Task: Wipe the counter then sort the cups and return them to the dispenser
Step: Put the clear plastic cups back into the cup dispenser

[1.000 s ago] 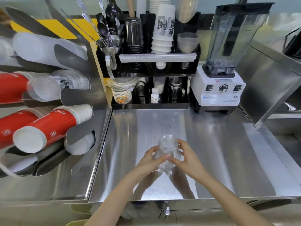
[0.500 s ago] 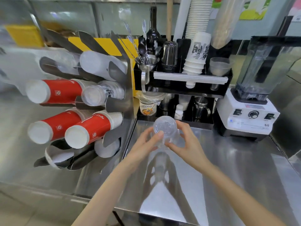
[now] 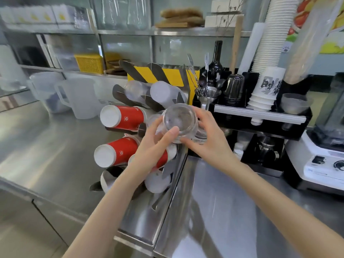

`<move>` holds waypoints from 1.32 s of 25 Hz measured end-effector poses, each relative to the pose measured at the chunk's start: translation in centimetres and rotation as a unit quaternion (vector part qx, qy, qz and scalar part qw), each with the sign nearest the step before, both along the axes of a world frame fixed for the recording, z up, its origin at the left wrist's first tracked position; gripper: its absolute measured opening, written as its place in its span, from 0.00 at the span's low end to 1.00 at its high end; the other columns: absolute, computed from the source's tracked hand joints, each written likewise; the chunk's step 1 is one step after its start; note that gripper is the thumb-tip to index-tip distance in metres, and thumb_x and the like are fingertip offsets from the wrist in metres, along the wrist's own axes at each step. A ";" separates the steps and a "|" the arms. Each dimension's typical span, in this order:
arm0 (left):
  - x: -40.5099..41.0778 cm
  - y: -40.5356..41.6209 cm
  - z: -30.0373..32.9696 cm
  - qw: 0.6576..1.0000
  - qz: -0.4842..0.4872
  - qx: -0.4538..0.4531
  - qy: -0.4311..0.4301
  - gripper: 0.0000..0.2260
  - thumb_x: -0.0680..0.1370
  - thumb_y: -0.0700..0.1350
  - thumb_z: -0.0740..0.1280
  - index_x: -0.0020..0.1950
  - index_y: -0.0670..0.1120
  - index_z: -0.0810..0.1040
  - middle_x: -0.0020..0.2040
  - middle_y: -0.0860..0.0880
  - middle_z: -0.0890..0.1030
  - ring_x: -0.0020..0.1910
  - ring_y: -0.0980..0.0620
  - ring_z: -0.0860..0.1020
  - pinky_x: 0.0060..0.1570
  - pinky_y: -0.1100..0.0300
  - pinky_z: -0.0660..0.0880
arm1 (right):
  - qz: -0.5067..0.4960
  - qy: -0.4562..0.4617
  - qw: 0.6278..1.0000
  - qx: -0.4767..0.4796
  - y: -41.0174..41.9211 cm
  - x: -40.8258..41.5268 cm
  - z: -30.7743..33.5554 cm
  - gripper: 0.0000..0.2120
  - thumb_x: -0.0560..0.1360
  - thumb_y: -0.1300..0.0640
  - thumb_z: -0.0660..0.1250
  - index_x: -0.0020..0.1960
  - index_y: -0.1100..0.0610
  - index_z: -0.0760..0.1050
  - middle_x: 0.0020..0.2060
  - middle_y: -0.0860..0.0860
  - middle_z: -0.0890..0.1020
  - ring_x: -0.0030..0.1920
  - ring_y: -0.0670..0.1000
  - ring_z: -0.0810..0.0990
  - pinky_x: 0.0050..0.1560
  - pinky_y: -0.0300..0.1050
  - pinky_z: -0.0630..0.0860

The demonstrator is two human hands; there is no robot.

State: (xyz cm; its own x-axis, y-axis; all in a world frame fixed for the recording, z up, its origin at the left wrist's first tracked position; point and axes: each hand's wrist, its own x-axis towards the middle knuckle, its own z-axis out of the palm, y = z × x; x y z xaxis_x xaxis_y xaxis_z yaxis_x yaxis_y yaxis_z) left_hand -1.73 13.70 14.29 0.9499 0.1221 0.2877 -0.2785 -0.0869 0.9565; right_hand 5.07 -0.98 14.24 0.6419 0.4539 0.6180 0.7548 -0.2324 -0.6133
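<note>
A: How is the clear cup (image 3: 180,120) held?
B: It is pinched by both hands, left hand (image 3: 152,148) below-left, right hand (image 3: 208,140) on the right, base turned to the camera.
A: Where is it?
B: Above the counter (image 3: 232,211) edge, in front of the dispenser (image 3: 173,164), beside the red cups (image 3: 122,118)
</note>
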 end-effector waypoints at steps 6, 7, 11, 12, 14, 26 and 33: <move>0.5 5.0 -0.5 0.998 0.056 0.010 0.005 0.30 0.67 0.61 0.65 0.66 0.55 0.64 0.59 0.59 0.75 0.60 0.58 0.75 0.64 0.51 0.71 | 0.016 -0.020 0.999 -0.027 5.2 0.6 0.3 0.30 0.70 0.53 0.69 0.67 0.53 0.61 0.65 0.49 0.69 0.64 0.43 0.68 0.65 0.43 0.68; 0.7 5.5 -0.7 0.998 0.055 0.013 0.012 0.30 0.67 0.62 0.65 0.66 0.54 0.63 0.59 0.58 0.74 0.60 0.57 0.75 0.65 0.50 0.71 | 0.010 -0.022 0.999 -0.034 5.7 0.8 0.1 0.30 0.70 0.53 0.69 0.67 0.53 0.61 0.65 0.49 0.69 0.64 0.43 0.67 0.65 0.42 0.68; 1.4 6.7 -0.9 0.999 0.039 0.027 0.009 0.36 0.64 0.66 0.66 0.67 0.53 0.62 0.60 0.57 0.73 0.59 0.60 0.74 0.62 0.54 0.71 | -0.009 -0.018 0.999 -0.046 7.0 1.5 -0.1 0.30 0.69 0.53 0.69 0.68 0.52 0.60 0.66 0.49 0.69 0.64 0.44 0.67 0.64 0.40 0.66; 1.6 6.8 -0.8 0.999 0.033 0.025 0.008 0.35 0.64 0.64 0.65 0.67 0.53 0.62 0.59 0.57 0.73 0.58 0.62 0.74 0.60 0.57 0.72 | -0.015 -0.022 0.998 -0.049 7.1 1.7 -0.2 0.30 0.69 0.53 0.69 0.68 0.52 0.60 0.66 0.49 0.69 0.64 0.44 0.67 0.63 0.39 0.65; 2.2 7.0 -0.7 0.999 0.021 0.025 0.018 0.28 0.67 0.60 0.63 0.64 0.54 0.64 0.57 0.58 0.74 0.53 0.65 0.76 0.52 0.64 0.74 | -0.032 -0.026 0.997 -0.062 7.3 2.2 -0.3 0.31 0.69 0.53 0.69 0.68 0.53 0.61 0.65 0.50 0.70 0.64 0.44 0.67 0.62 0.38 0.64; 6.3 7.2 -1.9 0.976 0.115 0.179 0.035 0.22 0.73 0.43 0.68 0.66 0.47 0.66 0.65 0.42 0.71 0.62 0.45 0.71 0.65 0.46 0.69 | -0.067 -0.023 0.983 -0.169 6.8 4.2 -1.7 0.31 0.71 0.53 0.67 0.69 0.55 0.58 0.65 0.55 0.67 0.65 0.52 0.67 0.60 0.39 0.63; 6.9 6.9 -1.5 0.954 0.146 0.263 0.008 0.20 0.74 0.44 0.67 0.64 0.46 0.68 0.63 0.44 0.74 0.61 0.46 0.73 0.59 0.54 0.69 | -0.055 -0.023 0.980 -0.191 6.4 4.5 -1.7 0.27 0.73 0.55 0.64 0.69 0.54 0.58 0.67 0.54 0.67 0.64 0.51 0.69 0.58 0.38 0.64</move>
